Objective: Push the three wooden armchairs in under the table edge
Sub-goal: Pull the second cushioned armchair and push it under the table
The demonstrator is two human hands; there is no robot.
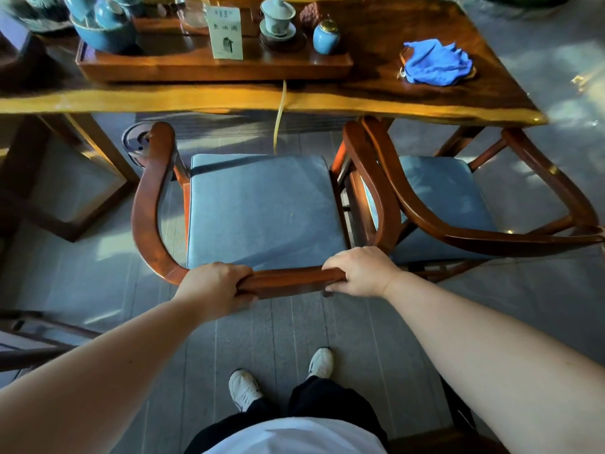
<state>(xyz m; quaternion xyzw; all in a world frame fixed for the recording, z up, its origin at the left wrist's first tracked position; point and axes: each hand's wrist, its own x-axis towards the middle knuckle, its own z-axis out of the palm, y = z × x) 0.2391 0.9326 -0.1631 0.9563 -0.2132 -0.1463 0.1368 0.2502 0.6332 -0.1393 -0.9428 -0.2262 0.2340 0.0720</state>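
A wooden armchair (147, 204) with a curved back rail and a grey-blue seat cushion stands right in front of me, facing the long wooden table (229, 99). My left hand (212, 288) and my right hand (360, 273) both grip its back rail, about a seat's width apart. The tips of its arms sit just short of the table edge. A second armchair (491, 239) of the same kind stands close on the right, angled, its arm tips under the table edge. Part of a third armchair (36, 322) shows at the far left.
On the table stand a wooden tea tray (212, 68) with teaware, a paper card (226, 32) and a blue cloth (435, 62). A table leg frame (75, 178) stands left of the chair, a round object (136, 142) on the floor beside it. My feet (281, 378) are behind the chair.
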